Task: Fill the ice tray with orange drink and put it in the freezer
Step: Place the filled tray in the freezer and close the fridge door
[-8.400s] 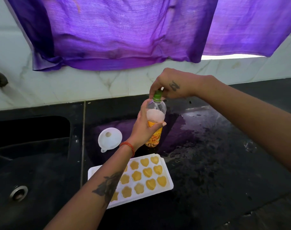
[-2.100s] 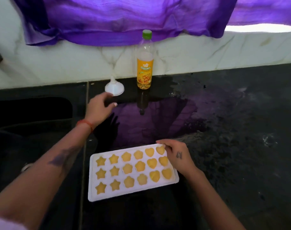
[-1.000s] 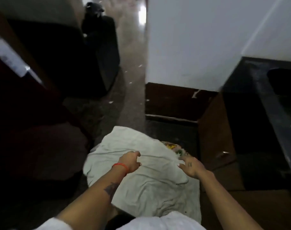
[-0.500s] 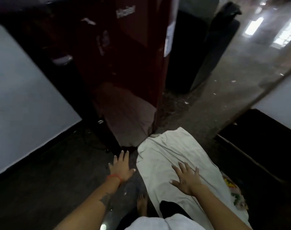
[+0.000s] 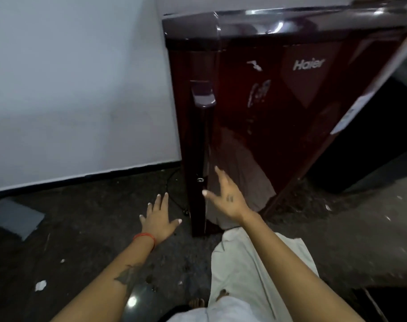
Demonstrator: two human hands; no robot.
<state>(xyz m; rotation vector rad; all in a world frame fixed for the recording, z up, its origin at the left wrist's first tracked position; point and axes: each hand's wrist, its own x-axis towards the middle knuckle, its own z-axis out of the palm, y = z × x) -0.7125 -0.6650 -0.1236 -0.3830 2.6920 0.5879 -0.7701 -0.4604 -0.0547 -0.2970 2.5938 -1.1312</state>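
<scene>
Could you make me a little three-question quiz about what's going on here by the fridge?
1. True or false: the fridge door is shut.
2. What do the left hand and right hand hold? A) an ice tray B) a bottle C) nothing
3. Fill in: the right hand reaches toward the door's lower ____ edge, below the handle.

Key:
1. True.
2. C: both hands are open with fingers spread; no ice tray is in view.
3. Left.
</scene>
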